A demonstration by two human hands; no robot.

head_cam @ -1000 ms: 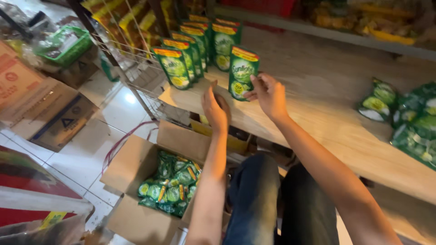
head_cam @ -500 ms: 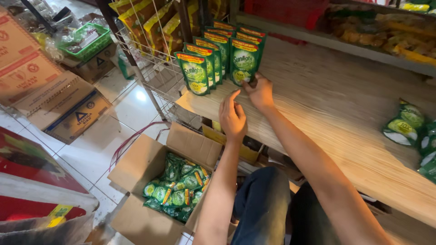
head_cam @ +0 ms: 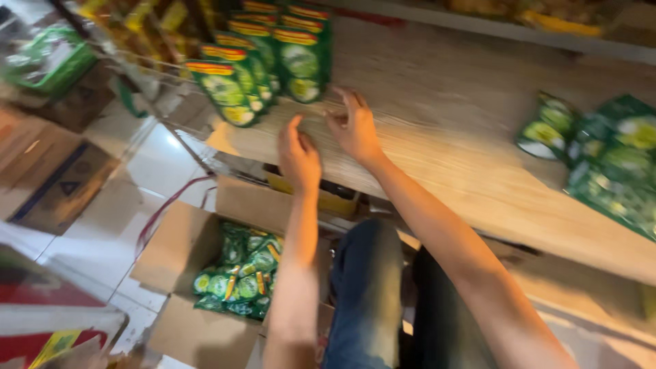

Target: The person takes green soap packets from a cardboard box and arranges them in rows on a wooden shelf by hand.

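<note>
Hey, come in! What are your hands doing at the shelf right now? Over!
Left hand open, empty, over the wooden shelf. Right hand open, fingers just below the standing green pouches. Nothing between hands and pouches.

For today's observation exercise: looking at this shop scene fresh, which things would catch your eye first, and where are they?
The upright row of green pouches at the back left of the wooden shelf stands out first, with the left hand and right hand empty just in front of it. Below, an open cardboard box on the floor holds more green pouches, and a loose heap lies at the shelf's right.
</note>
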